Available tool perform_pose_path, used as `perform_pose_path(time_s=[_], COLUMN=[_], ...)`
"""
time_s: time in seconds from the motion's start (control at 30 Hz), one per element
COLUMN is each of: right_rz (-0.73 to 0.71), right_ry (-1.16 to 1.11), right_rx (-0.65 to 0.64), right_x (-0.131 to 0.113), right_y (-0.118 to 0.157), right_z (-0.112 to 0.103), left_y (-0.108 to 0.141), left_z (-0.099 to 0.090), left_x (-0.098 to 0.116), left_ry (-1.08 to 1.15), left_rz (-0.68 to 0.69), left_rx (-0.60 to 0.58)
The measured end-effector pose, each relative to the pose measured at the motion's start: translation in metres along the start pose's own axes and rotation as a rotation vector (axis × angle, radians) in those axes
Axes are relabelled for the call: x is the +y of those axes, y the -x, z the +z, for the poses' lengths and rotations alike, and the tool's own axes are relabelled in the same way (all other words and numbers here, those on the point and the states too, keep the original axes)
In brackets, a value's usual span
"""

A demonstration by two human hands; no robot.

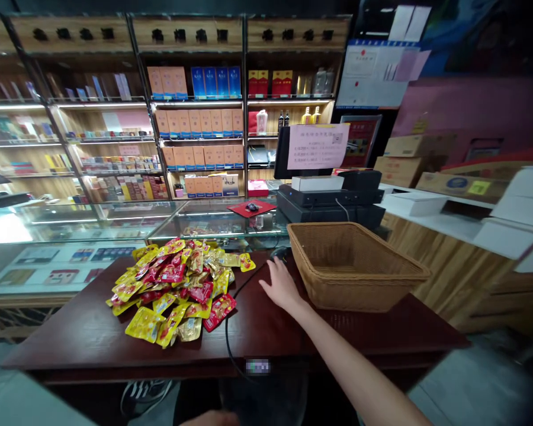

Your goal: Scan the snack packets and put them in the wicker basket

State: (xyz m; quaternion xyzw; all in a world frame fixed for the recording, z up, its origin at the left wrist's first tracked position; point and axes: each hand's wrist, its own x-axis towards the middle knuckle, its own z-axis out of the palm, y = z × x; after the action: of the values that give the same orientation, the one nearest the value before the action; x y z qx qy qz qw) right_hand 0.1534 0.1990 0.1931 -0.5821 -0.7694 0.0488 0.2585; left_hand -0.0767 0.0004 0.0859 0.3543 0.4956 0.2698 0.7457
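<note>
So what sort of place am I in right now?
Most likely a shop: lit shelves hold rows of matching orange boxes and some bottles, and a glass display counter stands before them.

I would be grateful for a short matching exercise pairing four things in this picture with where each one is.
Things:
1. wicker basket
2. heap of packets
3. right hand
4. red mat

Places:
A. beneath a computer mouse
B. on the right part of the brown table, as pictured
C. between the packets and the basket
D. on the left part of the brown table, as pictured

Pairs: 1-B, 2-D, 3-C, 4-A
</note>
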Motion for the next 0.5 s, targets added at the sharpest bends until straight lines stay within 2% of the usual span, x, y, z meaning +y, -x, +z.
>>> perform_pose_path(time_s=[0.07,0.1,0.17,0.2,0.27,0.33,0.4,0.43,0.5], right_rz=[0.132,0.181,0.266,0.309,0.384,0.435,0.470,0.483,0.509], right_ry=[0.086,0.123,0.174,0.185,0.186,0.180,0.182,0.184,0.183], right_rx=[0.001,-0.003,0.005,0.009,0.016,0.012,0.000,-0.008,-0.028], right_x=[0.021,0.027,0.034,0.036,0.039,0.044,0.051,0.055,0.061], right_y=[-0.003,-0.006,-0.015,-0.021,-0.034,-0.048,-0.060,-0.065,-0.073], right_z=[0.028,0.037,0.048,0.051,0.056,0.061,0.064,0.066,0.067], left_y=[0.022,0.030,0.039,0.038,0.025,0.002,-0.024,-0.036,-0.055], left_z=[-0.010,-0.014,-0.017,-0.017,-0.016,-0.015,-0.017,-0.019,-0.024], left_x=[0.039,0.060,0.102,0.120,0.150,0.169,0.179,0.181,0.183], left_ry=[-0.536,-0.727,-0.939,-1.015,-1.152,-1.239,-1.276,-1.278,-1.234], left_rz=[0.136,0.208,0.300,0.322,0.334,0.362,0.405,0.415,0.394], left_rx=[-0.073,-0.032,0.030,0.067,0.211,0.392,0.535,0.581,0.600])
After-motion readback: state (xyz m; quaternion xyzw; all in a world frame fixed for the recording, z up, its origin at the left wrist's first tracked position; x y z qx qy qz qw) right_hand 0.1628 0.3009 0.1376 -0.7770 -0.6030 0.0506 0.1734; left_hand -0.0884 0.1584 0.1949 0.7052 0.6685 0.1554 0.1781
